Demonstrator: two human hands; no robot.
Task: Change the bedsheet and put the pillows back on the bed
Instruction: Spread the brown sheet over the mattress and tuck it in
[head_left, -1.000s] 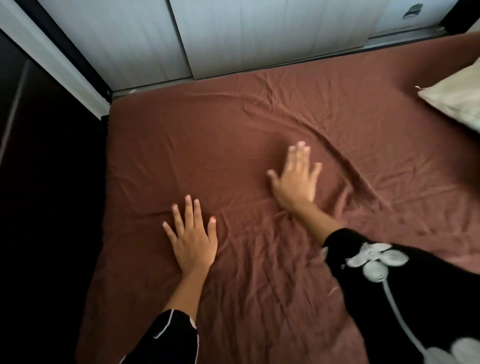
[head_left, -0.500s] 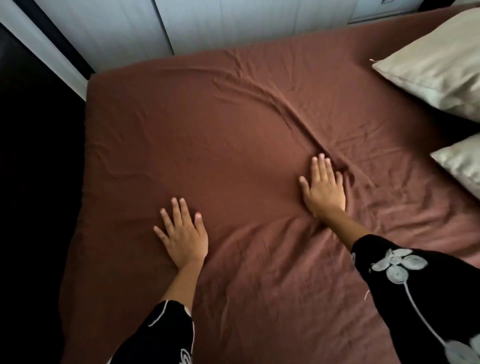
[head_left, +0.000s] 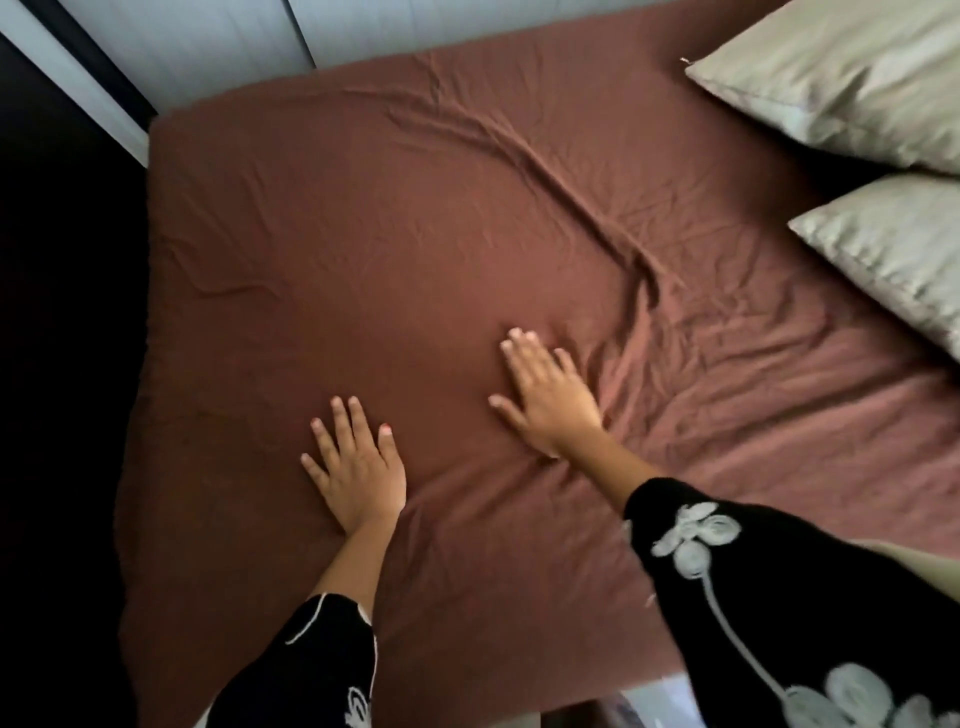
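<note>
**Sheet.** A brown sheet (head_left: 363, 234) covers the whole visible mattress. Its left and far edges are turned down over the sides.

**Left hand.** The left hand (head_left: 358, 473) lies palm down on the near-left part of the sheet.
- Its fingers (head_left: 358, 421) are straight and moderately fanned, with the thumb angled out toward the right hand.
- It holds nothing; palm and fingers press flat on the cloth.

**Right hand.** The right hand (head_left: 550, 405) lies palm down near the middle of the sheet, farther out than the left and apart from it.
- Its 4 fingers (head_left: 524, 358) are straight and close together, and the thumb is spread wide to the left.
- It grips nothing and rests flat on the cloth. The outline is slightly blurred.

**Surface faults.**
- Small wrinkles (head_left: 623, 364) bunch just beside the right hand, on its right.
- 1 long ridge (head_left: 571, 192) curves from the far part of the sheet down toward that hand's fingertips.

**Pillows.** 2 pale pillows sit on the sheet at the right edge, both cut off by the frame.
- The far pillow (head_left: 841, 83) is at the upper right.
- The near pillow (head_left: 893, 254) is below it.
- A dark shadow lies between them, so contact cannot be confirmed.

**Sleeves.** The left sleeve (head_left: 306, 670) and right sleeve (head_left: 779, 597) are black with white embroidery.

**Surroundings.** Pale doors (head_left: 208, 47) stand beyond the far edge.
</note>
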